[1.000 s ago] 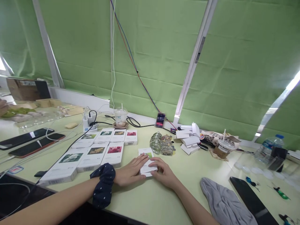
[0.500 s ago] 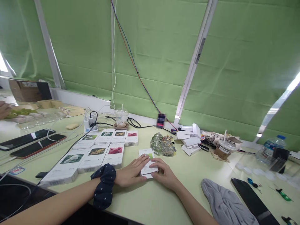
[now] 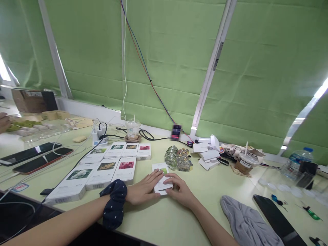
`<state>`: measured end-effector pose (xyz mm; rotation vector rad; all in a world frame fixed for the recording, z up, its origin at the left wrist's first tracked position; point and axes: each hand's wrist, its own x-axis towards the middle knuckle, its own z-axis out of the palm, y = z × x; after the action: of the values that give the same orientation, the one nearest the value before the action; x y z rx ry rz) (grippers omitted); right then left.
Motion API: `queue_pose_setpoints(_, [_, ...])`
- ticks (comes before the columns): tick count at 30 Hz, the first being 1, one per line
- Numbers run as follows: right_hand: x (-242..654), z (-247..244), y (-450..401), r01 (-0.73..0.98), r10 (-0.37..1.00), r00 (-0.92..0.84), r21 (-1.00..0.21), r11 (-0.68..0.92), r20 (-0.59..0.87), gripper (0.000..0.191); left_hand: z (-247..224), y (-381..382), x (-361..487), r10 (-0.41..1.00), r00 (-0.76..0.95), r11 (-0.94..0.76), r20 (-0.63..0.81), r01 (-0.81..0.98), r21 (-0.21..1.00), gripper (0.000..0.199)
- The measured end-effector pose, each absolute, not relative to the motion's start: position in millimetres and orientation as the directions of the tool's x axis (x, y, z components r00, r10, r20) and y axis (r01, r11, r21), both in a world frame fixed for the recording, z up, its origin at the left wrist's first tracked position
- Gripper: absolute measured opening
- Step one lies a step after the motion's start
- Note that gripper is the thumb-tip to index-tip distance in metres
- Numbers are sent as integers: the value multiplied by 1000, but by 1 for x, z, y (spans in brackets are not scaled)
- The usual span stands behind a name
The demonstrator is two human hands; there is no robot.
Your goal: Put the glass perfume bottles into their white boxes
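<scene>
Between my hands a small white card stack or thin box (image 3: pixel 160 185) with a green picture lies on the table; the fingers cover part of it. My left hand (image 3: pixel 145 188), with a dark dotted scrunchie (image 3: pixel 116 205) at the wrist, rests flat across its left side, fingers stretched out. Curled fingers and thumb of my right hand (image 3: pixel 179 189) hold its right edge. Just behind it stand stacked clear glass-like pieces (image 3: pixel 171 158) and brownish ones (image 3: pixel 183 160). On the left, several white boxes with flower pictures (image 3: pixel 123 171) lie in two rows.
Folded white papers (image 3: pixel 208 152) and a drink cup (image 3: pixel 244 162) are at the back right. A grey cloth (image 3: pixel 246 218) and a black phone (image 3: pixel 275 218) lie at right. Phones (image 3: pixel 42 160), cables and a second cup (image 3: pixel 133 129) are leftward. Another person's hand (image 3: pixel 3 122) shows far left.
The view shifts very slightly. Both hands stay in place on the white card stack or box.
</scene>
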<state>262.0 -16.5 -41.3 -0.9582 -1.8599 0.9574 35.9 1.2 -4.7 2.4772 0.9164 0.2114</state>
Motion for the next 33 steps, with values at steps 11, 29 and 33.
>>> queue_pose_setpoints(11, [260, -41, -16, 236, 883, -363, -887, 396, 298, 20, -3, 1, 44, 680, 724, -611, -114, 646, 457, 72])
queue_pose_setpoints(29, [260, -47, -14, 234, 886, -348, -887, 398, 306, 17, 3, -4, 45, 693, 706, -629, -145, 690, 357, 63])
queue_pose_setpoints(33, [261, -49, -13, 240, 877, -353, -875, 421, 325, 17, 3, -5, 41, 681, 721, -660, -127, 679, 321, 64])
